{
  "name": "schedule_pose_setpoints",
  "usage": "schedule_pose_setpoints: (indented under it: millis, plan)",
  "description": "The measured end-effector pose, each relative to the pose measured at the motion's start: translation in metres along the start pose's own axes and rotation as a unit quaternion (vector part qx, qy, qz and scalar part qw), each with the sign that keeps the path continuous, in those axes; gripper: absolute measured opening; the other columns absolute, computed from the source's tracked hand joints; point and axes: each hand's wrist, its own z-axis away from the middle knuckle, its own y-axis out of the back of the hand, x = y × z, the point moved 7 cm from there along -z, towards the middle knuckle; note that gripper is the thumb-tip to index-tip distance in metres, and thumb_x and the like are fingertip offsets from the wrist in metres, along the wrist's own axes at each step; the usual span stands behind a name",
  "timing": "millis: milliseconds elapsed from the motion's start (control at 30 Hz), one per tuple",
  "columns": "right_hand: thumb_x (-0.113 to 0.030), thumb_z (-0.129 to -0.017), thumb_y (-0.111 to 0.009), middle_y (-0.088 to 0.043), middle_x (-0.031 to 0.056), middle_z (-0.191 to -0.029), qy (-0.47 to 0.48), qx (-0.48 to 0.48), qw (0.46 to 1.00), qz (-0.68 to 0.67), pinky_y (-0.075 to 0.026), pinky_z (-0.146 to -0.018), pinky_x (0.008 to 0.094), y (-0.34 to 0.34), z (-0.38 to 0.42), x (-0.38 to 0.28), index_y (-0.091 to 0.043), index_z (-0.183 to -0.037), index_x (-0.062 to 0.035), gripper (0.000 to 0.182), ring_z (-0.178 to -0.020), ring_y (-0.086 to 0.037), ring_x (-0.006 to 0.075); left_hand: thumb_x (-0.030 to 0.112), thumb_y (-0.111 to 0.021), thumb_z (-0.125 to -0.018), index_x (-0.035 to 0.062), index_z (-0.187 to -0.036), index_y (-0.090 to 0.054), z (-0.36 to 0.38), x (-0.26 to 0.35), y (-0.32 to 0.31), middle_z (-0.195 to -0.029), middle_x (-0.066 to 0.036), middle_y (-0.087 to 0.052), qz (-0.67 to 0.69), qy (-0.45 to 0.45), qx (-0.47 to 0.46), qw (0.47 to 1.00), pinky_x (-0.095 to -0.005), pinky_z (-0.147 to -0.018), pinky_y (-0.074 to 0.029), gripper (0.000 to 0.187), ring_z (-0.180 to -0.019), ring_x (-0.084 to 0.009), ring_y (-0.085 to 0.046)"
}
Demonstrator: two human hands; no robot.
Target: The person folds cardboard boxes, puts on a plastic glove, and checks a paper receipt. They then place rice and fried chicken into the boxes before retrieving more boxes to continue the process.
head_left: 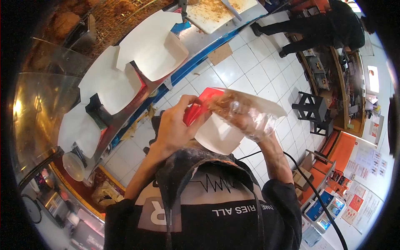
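My left hand (175, 125) is bare and grips the red side of a red-and-white paper box (216, 135), held open at chest height. My right hand (250, 118) wears a clear plastic glove and holds a piece of browned fried food (227, 106) at the box's open top. The two hands meet over the box. How much lies inside the box is hidden.
Several open white paper boxes (152, 46) stand in holders along the steel counter (200, 39) at left. Behind them is a glass case with fried food (112, 16). A crumb-covered cutting board (212, 12) lies farther along. A person in black (329, 27) and a black stool (312, 110) are on the tiled floor.
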Motion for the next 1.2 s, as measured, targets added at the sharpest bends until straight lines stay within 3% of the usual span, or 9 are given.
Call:
schedule_pose_setpoints:
  millis: [167,333,500,533,600,700,933,1067,1200]
  plan:
    - [-0.024,-0.091,-0.072,-0.069,0.0141,-0.131,0.143,-0.074,0.964,0.211,-0.055,-0.100,0.0366,-0.023,-0.009,-0.033,-0.062,-0.138,-0.0054,0.051,-0.115,-0.066,0.0247,0.022,-0.077,-0.091,0.0029,-0.117,-0.059,0.008,-0.002,-0.004,-0.095,-0.018,-0.074,-0.023,0.010,-0.031,0.999,-0.0386,-0.072,-0.058,0.036,-0.083,-0.0320,-0.075]
    - [-0.019,-0.093,-0.069,-0.069,0.0125,-0.132,0.441,-0.005,0.724,0.530,-0.055,-0.100,0.0393,-0.055,0.004,-0.074,-0.060,-0.141,-0.0075,0.050,-0.117,-0.065,0.0297,0.020,-0.071,-0.097,0.0020,-0.121,-0.055,0.008,-0.041,-0.002,-0.105,-0.020,-0.073,0.074,0.040,0.030,0.996,-0.0367,-0.069,-0.056,0.034,-0.085,-0.0260,-0.073]
    - [-0.017,-0.086,-0.081,-0.069,0.0135,-0.127,0.298,0.355,0.841,0.280,-0.053,-0.095,0.0432,0.003,0.079,-0.053,-0.066,-0.119,-0.0090,0.037,-0.114,-0.066,0.0303,0.025,-0.062,-0.105,0.0013,-0.122,-0.052,0.000,-0.062,0.021,-0.114,-0.013,-0.067,0.134,0.116,0.111,0.978,-0.0310,-0.073,-0.051,0.030,-0.092,-0.0162,-0.063]
    - [-0.025,-0.091,-0.080,-0.064,0.0176,-0.134,0.248,0.465,0.829,0.185,-0.051,-0.099,0.0431,0.012,0.087,-0.026,-0.056,-0.136,-0.0071,0.054,-0.120,-0.062,0.0273,0.025,-0.062,-0.105,0.0013,-0.122,-0.052,-0.002,-0.065,0.021,-0.114,-0.013,-0.067,0.133,0.110,0.114,0.978,-0.0310,-0.073,-0.051,0.030,-0.092,-0.0162,-0.063]
    - [-0.028,-0.095,-0.076,-0.059,0.0172,-0.137,0.175,0.519,0.833,0.074,-0.049,-0.103,0.0421,0.010,0.073,0.025,-0.040,-0.151,-0.0053,0.070,-0.125,-0.057,0.0258,0.026,-0.063,-0.105,0.0012,-0.121,-0.052,-0.006,-0.071,0.017,-0.114,-0.011,-0.065,0.158,0.077,0.110,0.978,-0.0318,-0.077,-0.051,0.031,-0.091,-0.0155,-0.061]
    - [-0.028,-0.099,-0.072,-0.059,0.0101,-0.136,0.036,0.311,0.801,-0.510,-0.049,-0.102,0.0365,-0.010,0.025,0.119,-0.038,-0.154,-0.0070,0.069,-0.125,-0.057,0.0199,0.028,-0.069,-0.100,0.0017,-0.119,-0.052,-0.012,-0.075,0.006,-0.113,-0.009,-0.062,0.215,0.088,0.041,0.972,-0.0319,-0.078,-0.049,0.037,-0.090,-0.0146,-0.060]
    - [-0.041,-0.104,-0.061,-0.061,0.0083,-0.135,-0.079,0.259,0.933,-0.236,-0.050,-0.102,0.0363,0.015,-0.026,0.107,-0.044,-0.151,-0.0044,0.061,-0.121,-0.059,0.0212,0.034,-0.078,-0.093,0.0045,-0.088,-0.061,-0.058,-0.103,0.000,-0.078,0.001,-0.060,0.241,0.189,0.010,0.952,-0.0220,-0.056,-0.041,0.034,-0.062,-0.0056,-0.054]
    - [-0.056,-0.109,-0.040,-0.048,0.0126,-0.152,0.010,0.272,0.926,-0.263,-0.043,-0.110,0.0350,0.058,-0.095,0.141,-0.034,-0.157,-0.0034,0.072,-0.132,-0.051,0.0228,0.036,-0.077,-0.093,0.0066,-0.089,-0.060,-0.086,-0.112,-0.008,-0.078,0.002,-0.059,0.266,0.195,0.049,0.943,-0.0221,-0.050,-0.038,0.034,-0.054,-0.0046,-0.049]
    - [-0.056,-0.108,-0.041,-0.036,0.0097,-0.161,0.147,0.167,0.957,-0.183,-0.030,-0.121,0.0368,0.093,-0.137,0.067,-0.031,-0.159,-0.0034,0.073,-0.140,-0.042,0.0227,0.035,-0.075,-0.094,0.0080,-0.091,-0.060,-0.106,-0.093,-0.007,-0.081,0.004,-0.057,0.242,0.174,0.114,0.948,-0.0213,-0.052,-0.044,0.031,-0.062,-0.0038,-0.053]
